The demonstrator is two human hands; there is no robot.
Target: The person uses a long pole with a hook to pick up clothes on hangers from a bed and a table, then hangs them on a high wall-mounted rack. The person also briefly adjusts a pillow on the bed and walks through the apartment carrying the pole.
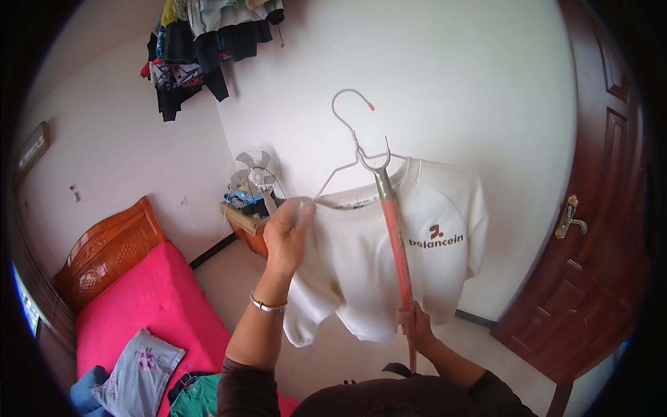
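Note:
A white sweatshirt (354,260) with printed writing on its chest hangs on a wire hanger (336,169) in front of me. My left hand (289,229) pinches the sweatshirt's neckline and the hanger's shoulder at the left side. My right hand (417,326) is closed round the red shaft of a clothes pole (397,250), low down. The pole's metal fork points up, and the hanger's neck lies at the fork, below the hanger's open hook. The pole crosses in front of the sweatshirt.
Clothes (208,47) hang high near the wall corner. A fan (255,174) stands on a wooden cabinet (245,224). At the left is a bed with a pink cover (151,302), a pillow (140,370) and a green garment (198,396). A dark red door (573,276) is at the right.

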